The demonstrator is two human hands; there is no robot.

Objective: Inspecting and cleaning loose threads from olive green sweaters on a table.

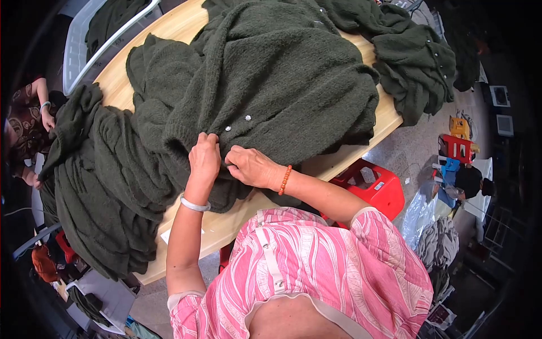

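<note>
The cardigan (282,85), dark green and fuzzy, lies bunched across the middle of the desk (169,25), its near edge right in front of the person. Two small shiny buttons (248,118) show on it just beyond the fingers. The left hand (204,158) is curled in, thumb and fingers seemingly pinching the cardigan's edge just below the nearer button; the right hand (251,165) is bent close beside it, fingers folded (whether the fingertips grip cloth, I cannot tell, since the knuckles cover them). To work this edge well, I would hold it taut but not stretched with the left, so that the soft knit does not pull out of shape, and let the right feel along it in small moves; the fuzzy pile could easily hide a stitch or a gap, so flattening the fold under the fingertips should help. Left of the cardigan a heap (113,169) of similar dark green knitwear hangs over the desk's edge, with a co-worker's hand (48,120) at its far side. A buttoned garment (415,62) drapes off the right end, and a red stool (378,192) stands below.
</note>
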